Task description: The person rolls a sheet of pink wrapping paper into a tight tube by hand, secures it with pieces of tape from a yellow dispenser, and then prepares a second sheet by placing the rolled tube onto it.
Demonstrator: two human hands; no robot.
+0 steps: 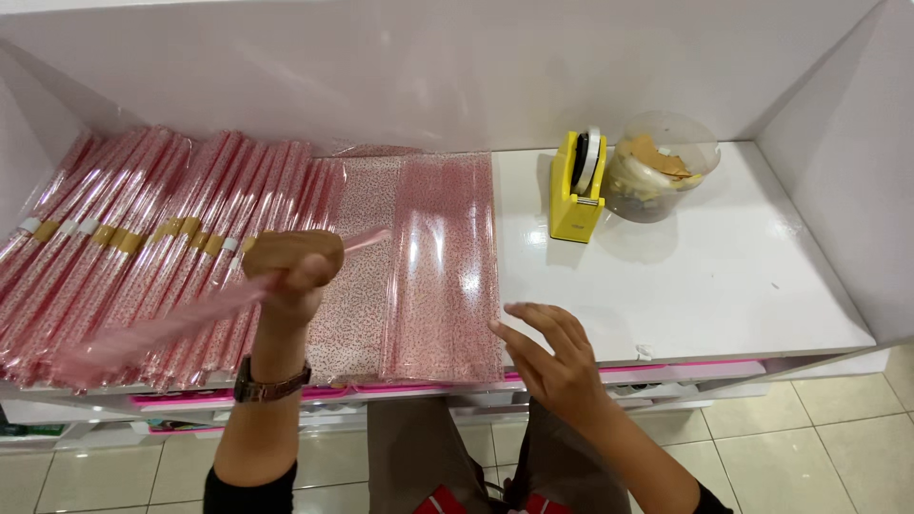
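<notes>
My left hand [293, 271] is closed around a rolled pink patterned plastic sheet [152, 333], which slants down to the left and is blurred. My right hand [552, 357] rests with spread fingers on the white counter [705, 276], fingertips touching the right edge of a flat stack of pink patterned transparent sheets [438, 266]. A row of rolled pink sheets [143, 238], each bound with a strip of tape, lies side by side on the left of the counter. I wear a wristwatch [269, 384] on the left wrist.
A yellow tape dispenser [576, 190] stands at the back of the counter, with a clear round tub [662, 167] of scraps beside it. White walls enclose the counter on three sides. Tiled floor [809, 447] lies below.
</notes>
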